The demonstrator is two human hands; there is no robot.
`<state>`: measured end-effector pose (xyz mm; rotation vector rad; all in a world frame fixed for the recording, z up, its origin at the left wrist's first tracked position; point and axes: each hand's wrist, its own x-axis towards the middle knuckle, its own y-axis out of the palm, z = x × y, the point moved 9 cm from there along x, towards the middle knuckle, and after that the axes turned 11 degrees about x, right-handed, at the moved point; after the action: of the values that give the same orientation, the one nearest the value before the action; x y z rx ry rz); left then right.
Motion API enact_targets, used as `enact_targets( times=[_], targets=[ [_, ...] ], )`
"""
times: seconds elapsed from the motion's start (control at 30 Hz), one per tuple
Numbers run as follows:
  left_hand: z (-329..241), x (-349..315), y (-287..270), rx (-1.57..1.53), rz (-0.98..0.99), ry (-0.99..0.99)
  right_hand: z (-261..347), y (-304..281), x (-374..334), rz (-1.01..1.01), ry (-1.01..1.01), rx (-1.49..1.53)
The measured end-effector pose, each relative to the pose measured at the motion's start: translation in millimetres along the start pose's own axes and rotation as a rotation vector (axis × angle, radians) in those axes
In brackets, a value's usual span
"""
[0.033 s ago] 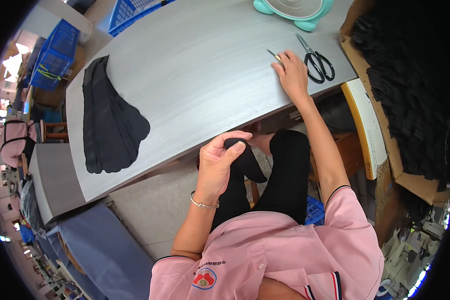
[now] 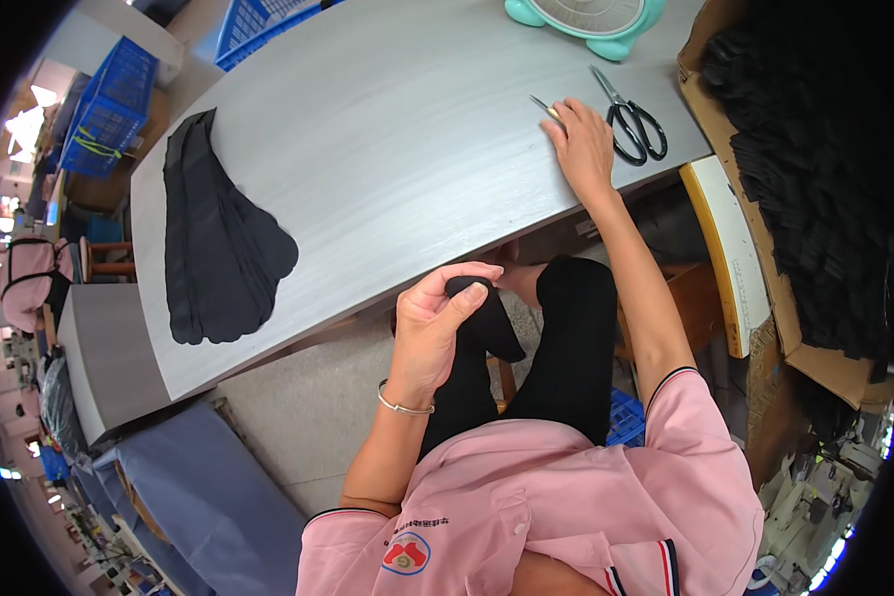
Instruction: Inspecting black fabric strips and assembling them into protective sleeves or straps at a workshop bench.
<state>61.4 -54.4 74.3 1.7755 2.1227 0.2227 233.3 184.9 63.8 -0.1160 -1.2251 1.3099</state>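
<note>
Barely anything shifts: left fingers (image 2: 464, 269) pinch black cloth (image 2: 499, 330) above the lap (image 2: 569, 363), right fingers (image 2: 572, 110) curl over a pointed tool (image 2: 552, 113) on the tabletop (image 2: 387, 149), grip unclear. One dark stack (image 2: 219, 243) lies flat; what's left, I can't tell.

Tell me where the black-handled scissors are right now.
In the head view, the scissors lie on the grey table toward the upper right, just right of the right hand and left of the cardboard box.

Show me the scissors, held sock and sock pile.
Scissors (image 2: 621, 102): head view, at the pivot.
Held sock (image 2: 494, 321): head view, middle of its hanging length.
Sock pile (image 2: 219, 238): head view, middle of upper surface.
</note>
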Motion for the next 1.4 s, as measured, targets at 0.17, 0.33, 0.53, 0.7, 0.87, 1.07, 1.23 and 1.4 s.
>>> enact_targets(
  times=[0.17,0.33,0.53,0.7,0.87,1.07,1.23,1.4],
  targets=[
    [1.6,3.1,-3.3,0.019,-0.015,0.006,-8.0,14.4,-0.2,0.102,0.071,0.062],
    [5.1,2.2,-10.7,0.039,-0.045,0.048,32.5,-32.8,-27.1,-0.050,0.233,0.556],
    [0.3,-5.1,1.6,0.054,-0.055,0.053,131.5,-103.9,-68.3,0.333,0.019,0.684],
    [-4.4,-18.5,16.8,0.097,-0.042,0.089,168.2,-144.6,-82.1,0.329,-0.256,0.544],
    [-7.5,-31.7,27.9,0.106,-0.018,0.103,175.2,-163.0,-90.2,0.326,-0.316,0.488],
    [-4.7,-39.9,32.5,0.147,0.009,0.079,180.6,-175.2,-94.6,0.341,-0.376,0.394],
    [-4.9,-41.4,34.0,0.175,0.048,0.063,183.6,-176.1,-94.9,0.394,-0.457,0.376],
    [-1.9,-40.2,31.8,0.186,0.068,0.034,181.7,-169.9,-94.0,0.462,-0.477,0.397]
  ],
)
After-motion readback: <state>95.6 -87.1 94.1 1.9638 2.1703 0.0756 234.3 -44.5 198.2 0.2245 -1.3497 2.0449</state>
